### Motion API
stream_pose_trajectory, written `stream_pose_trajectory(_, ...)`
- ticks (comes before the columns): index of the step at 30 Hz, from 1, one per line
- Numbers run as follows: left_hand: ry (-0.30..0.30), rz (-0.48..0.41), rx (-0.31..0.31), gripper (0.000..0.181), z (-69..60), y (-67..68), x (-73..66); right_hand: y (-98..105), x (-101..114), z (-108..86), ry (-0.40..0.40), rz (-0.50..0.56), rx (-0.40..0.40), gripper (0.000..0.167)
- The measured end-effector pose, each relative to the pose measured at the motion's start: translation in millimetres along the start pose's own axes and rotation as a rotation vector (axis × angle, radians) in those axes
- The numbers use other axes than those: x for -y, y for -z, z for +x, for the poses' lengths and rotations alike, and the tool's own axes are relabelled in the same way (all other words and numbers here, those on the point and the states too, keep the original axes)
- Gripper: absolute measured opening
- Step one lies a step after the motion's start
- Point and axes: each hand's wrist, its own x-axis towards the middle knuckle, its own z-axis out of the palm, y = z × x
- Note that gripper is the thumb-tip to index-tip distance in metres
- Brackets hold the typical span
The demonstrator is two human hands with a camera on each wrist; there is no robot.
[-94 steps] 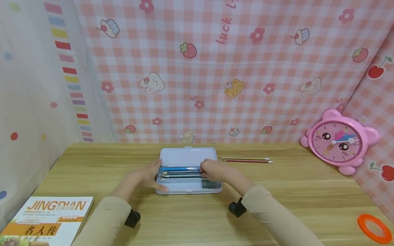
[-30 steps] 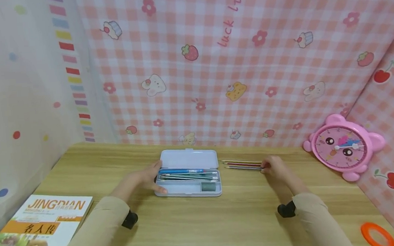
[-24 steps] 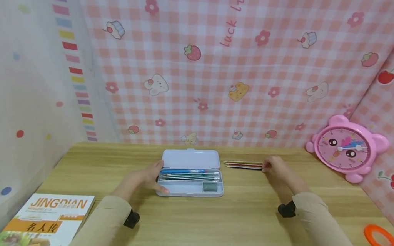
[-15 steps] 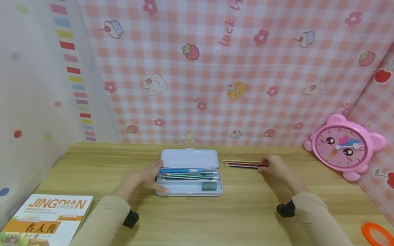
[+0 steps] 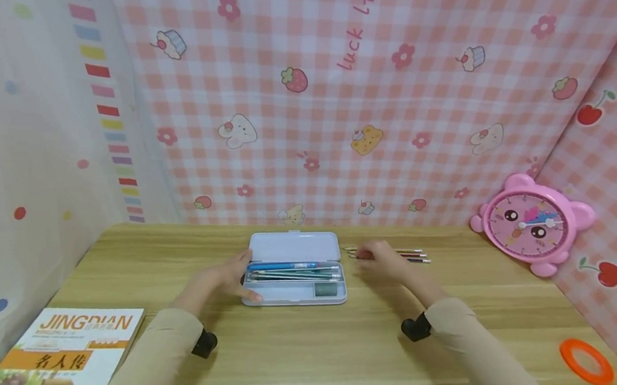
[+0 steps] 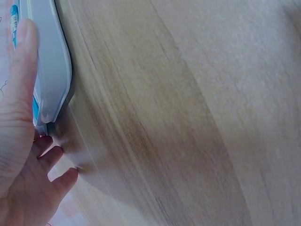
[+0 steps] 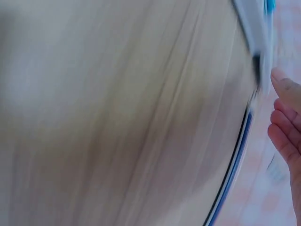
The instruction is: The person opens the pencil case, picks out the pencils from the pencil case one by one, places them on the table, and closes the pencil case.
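A white pencil case lies open on the table, its lid tipped back. My left hand grips its left end, thumb over the front rim and fingers behind the corner. Inside are a blue pen, several slim pencils and a grey-green block in a small compartment. Right of the case, three pencils lie side by side on the table. Over their left part is my right hand; the right wrist view shows its fingers loosely bent, holding nothing, near a blue-and-black striped pencil.
A pink animal-shaped clock leans at the right wall. An orange ring lies near the right table edge. At the left lies a book. Checked cloth stands behind the table.
My right hand has carried a dark pencil from the case to the table, laid it beside the other two and let go. It has then moved back left. The left hand keeps its place.
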Motion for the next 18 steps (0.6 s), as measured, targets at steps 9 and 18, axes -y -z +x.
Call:
stream_pose_trajectory(9, -0.003, 0.013, -0.003, 0.118, 0.8, -0.3, 1.7, -23, 46, 28.2, 0.087, 0.007, 0.157, 0.017)
stream_pose_trajectory(18, -0.025, 0.031, -0.015, 0.116, -0.8, -0.3, 1.6, -33, 53, 38.6, 0.034, -0.006, 0.243, 0.013)
